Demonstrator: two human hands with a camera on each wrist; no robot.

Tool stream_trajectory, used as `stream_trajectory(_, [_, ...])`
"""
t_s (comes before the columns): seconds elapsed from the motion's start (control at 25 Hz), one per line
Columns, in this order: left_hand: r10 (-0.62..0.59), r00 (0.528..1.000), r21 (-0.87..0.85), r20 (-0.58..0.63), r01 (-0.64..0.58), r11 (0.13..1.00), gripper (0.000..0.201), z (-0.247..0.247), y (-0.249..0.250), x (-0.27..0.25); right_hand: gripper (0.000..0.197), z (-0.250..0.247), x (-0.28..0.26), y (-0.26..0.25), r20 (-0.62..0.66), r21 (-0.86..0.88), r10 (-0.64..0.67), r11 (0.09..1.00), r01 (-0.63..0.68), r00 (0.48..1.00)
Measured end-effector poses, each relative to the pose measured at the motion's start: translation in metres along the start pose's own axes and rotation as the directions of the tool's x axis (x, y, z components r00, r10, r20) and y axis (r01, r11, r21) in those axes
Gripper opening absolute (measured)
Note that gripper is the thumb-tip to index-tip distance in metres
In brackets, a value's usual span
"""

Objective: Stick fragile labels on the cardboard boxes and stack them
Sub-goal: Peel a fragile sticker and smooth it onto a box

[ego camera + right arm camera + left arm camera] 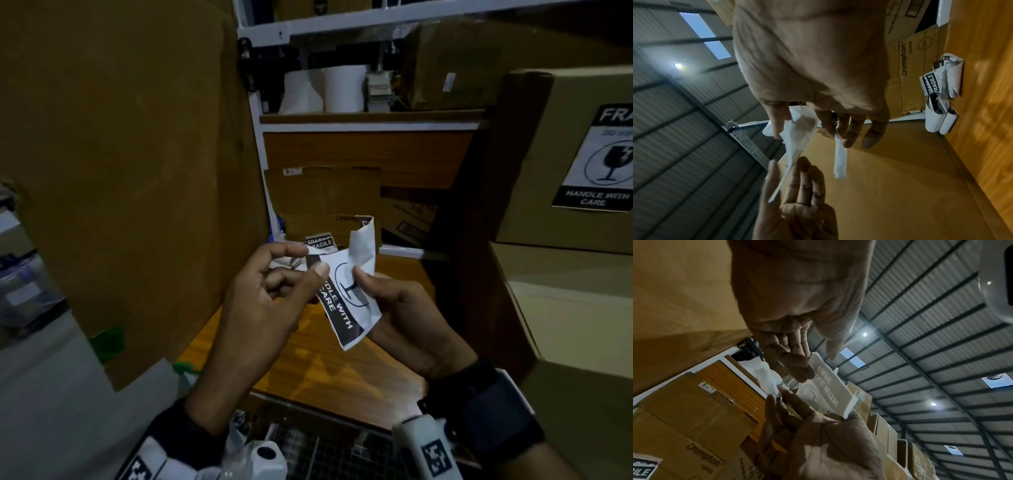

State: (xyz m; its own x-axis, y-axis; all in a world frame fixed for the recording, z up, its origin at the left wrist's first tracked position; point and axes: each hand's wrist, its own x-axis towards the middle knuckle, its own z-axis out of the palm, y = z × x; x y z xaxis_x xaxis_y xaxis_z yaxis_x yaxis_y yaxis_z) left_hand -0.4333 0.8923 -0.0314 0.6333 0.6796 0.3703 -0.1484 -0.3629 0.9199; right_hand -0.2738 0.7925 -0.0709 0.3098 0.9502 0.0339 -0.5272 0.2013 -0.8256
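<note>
Label backing peel in progress; one box labelled, large box still bare.

The stacked box (565,164) at 3 o'clock already carries a label; the big cardboard box (120,171) at 9 o'clock shows none, and spare labels (320,242) lie on the table (342,370). At centre, the left hand (270,294) pinches the fragile label (346,298) at its upper corner, while the right hand (404,315) pinches its right edge, thumb on top.
</note>
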Motion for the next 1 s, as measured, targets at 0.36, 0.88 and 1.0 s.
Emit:
stream_trajectory(0.36, [0.059,0.986,0.135,-0.153,-0.039,0.99,0.02,-0.029,-0.01,0.006,0.037,-0.017,-0.001,-0.01,-0.219,0.048,-0.198,0.976,0.213,0.955])
stream_trajectory(0.88, [0.013,0.985,0.147,-0.172,0.013,0.989,0.015,-0.046,-0.012,0.028,0.084,0.007,-0.018,-0.019,0.35,-0.913,-0.741,-0.134,0.384,0.573])
stream_trajectory(1.0, [-0.034,0.99,0.157,-0.139,0.056,0.986,0.013,-0.05,-0.008,0.039,0.087,0.011,-0.021,-0.019,0.525,-0.839,-0.581,-0.23,0.493,0.622])
